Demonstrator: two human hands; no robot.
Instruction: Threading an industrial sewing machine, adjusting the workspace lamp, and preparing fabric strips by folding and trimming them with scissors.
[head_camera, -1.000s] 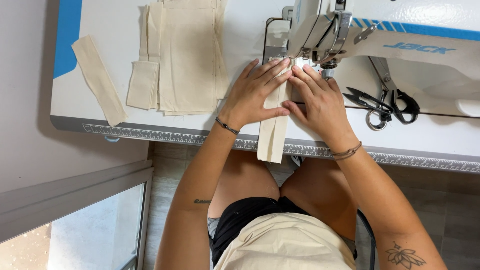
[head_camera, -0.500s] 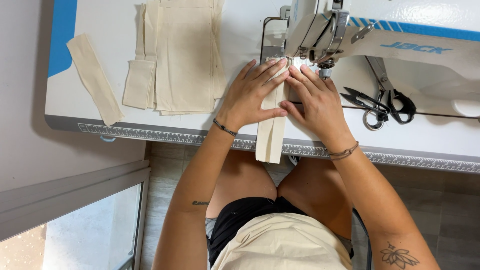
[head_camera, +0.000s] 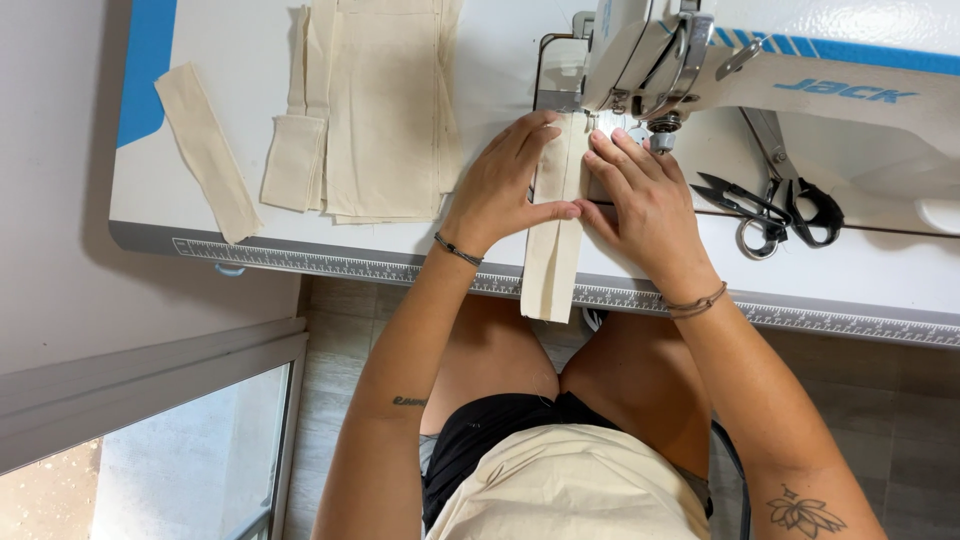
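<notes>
Under the sewing machine (head_camera: 660, 60), a long, narrow, folded strip of cream woven cloth (head_camera: 556, 230) is pressed flat on the white surface (head_camera: 880, 270) by the left hand (head_camera: 500, 185) and right hand (head_camera: 645, 200), fingers spread, its end hanging over the edge.

Single view only, head-worn camera, looking steeply down over the person's own lap and forearms. It faces the sewing table (head_camera: 300, 245), whose ruled front edge runs slightly tilted across the middle of frame. Close range: left hand (head_camera: 500, 190) and right hand (head_camera: 645, 205) sit upper centre, thighs fill the near bottom. Far edge of view cuts through the sewing machine (head_camera: 780, 70) at top right and the stacked fabric pieces (head_camera: 385, 110) at top left. Left side takes in wall and a window pane low down. No second view, so nothing overlaps.
</notes>
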